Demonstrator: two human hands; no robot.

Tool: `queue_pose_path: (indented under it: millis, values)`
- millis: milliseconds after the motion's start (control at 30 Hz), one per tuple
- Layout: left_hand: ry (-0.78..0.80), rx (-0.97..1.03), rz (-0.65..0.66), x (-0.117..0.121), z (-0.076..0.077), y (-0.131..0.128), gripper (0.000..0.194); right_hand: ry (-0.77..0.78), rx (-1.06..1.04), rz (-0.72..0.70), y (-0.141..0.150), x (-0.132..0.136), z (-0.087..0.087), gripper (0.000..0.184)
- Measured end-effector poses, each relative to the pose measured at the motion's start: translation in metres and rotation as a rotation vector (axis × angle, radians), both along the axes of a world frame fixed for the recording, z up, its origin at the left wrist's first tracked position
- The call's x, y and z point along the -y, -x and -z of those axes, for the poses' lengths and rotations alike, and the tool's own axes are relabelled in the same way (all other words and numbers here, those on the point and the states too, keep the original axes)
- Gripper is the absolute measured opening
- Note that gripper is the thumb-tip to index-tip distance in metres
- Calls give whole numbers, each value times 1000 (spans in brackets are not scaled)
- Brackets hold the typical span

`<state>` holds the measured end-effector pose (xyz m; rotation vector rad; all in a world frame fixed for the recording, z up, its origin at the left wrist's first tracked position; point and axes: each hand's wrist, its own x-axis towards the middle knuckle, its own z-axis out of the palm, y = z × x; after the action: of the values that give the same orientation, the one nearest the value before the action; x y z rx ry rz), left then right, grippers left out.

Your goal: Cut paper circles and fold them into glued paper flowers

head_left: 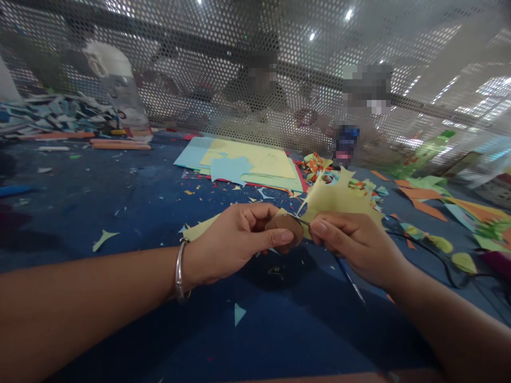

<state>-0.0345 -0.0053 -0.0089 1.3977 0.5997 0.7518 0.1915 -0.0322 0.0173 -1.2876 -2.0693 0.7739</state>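
Observation:
My left hand point(235, 234), with a silver bangle at its wrist, pinches a rounded brown piece point(290, 230) that looks like card, with a bit of yellow paper along its upper edge. From the closed fingers of my right hand point(355, 239) a short dark metal blade point(302, 221) reaches to that edge; it looks like scissors, the handles hidden. Behind the right hand stands a larger yellow sheet point(339, 197) with a jagged cut outline. A slim blue pen-like tool point(351, 281) lies on the dark blue table point(159, 319) below my right hand.
Stacked coloured paper point(255, 157) lies ahead. A clear bottle point(123, 96) and orange sticks point(120, 144) stand and lie at the left, near a heap of paper strips point(56, 114). Orange and green cuttings point(427, 194) and a green bottle point(425, 154) are at the right. A perforated screen point(179, 69) rises behind; people sit beyond.

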Motion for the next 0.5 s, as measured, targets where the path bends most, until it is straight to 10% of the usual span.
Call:
queue_pose_path:
  millis: [500]
  values:
    - [-4, 11, -3, -1, -1, -1, 16, 110, -54, 27, -3, 0, 4, 54]
